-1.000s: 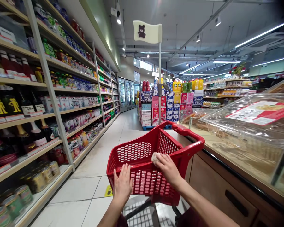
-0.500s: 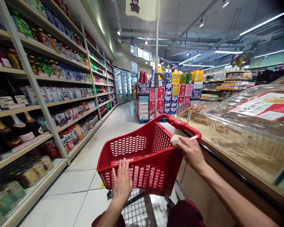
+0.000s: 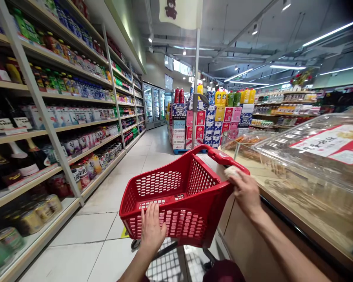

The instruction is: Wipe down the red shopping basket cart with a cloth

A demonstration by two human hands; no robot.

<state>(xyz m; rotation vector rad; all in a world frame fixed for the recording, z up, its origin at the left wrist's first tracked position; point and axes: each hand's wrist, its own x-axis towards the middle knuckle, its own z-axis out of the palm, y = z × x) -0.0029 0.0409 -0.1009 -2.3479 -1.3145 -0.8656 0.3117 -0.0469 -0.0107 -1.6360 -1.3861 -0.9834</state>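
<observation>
A red plastic shopping cart [image 3: 184, 221] with a perforated basket stands in front of me, its handle toward the right. My left hand [image 3: 153, 227] lies flat against the near side of the basket, fingers stretched over the rim. In my right hand [image 3: 247, 192] is a bunched white cloth [image 3: 232, 171], pressed at the near end of the red handle [image 3: 223, 156]. The fingertips around the cloth are partly hidden. Little shows inside the basket apart from its slotted floor.
Shelves of bottles and cans [image 3: 85, 168] line the left. On the right a counter [image 3: 247, 227] runs close beside the cart, bearing clear plastic food boxes [image 3: 306, 156]. Stacked drink cartons [image 3: 200, 129] and a metal pole [image 3: 197, 62] stand ahead on the tiled floor [image 3: 76, 231].
My right hand and the cloth have moved a little to the right, toward the near end of the handle. My left hand stays on the basket side.
</observation>
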